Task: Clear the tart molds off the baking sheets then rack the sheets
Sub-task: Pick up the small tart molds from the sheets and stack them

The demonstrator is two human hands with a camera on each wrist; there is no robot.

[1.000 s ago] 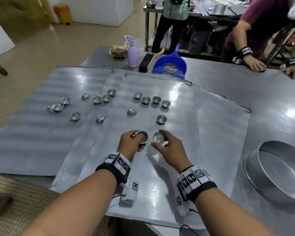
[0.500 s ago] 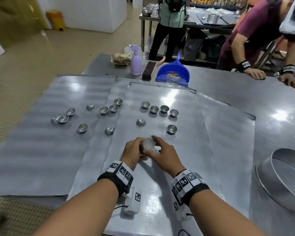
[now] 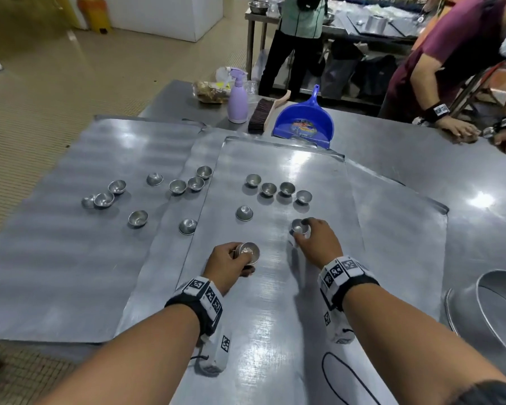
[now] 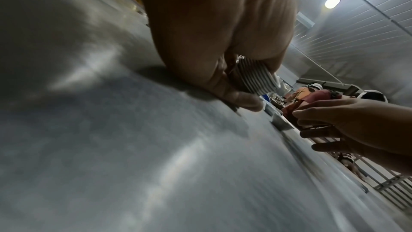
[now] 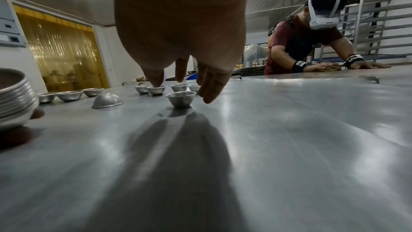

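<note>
The left hand point(image 3: 228, 263) grips a nested stack of tart molds point(image 3: 247, 252) low over the near baking sheet point(image 3: 275, 331). The right hand point(image 3: 319, 239) has left that stack and reached out – fingers spread, not yet gripping, around the next single mold point(image 5: 181, 98). More molds wait beyond – clearing is far from done.

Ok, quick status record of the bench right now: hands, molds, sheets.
left hand: grips stack of nested molds
right hand: fingers spread over single upright mold, not yet gripping
inverted mold: dome up, on the same baking sheet
loose molds: several remain across the sheets
racking: not started
</note>
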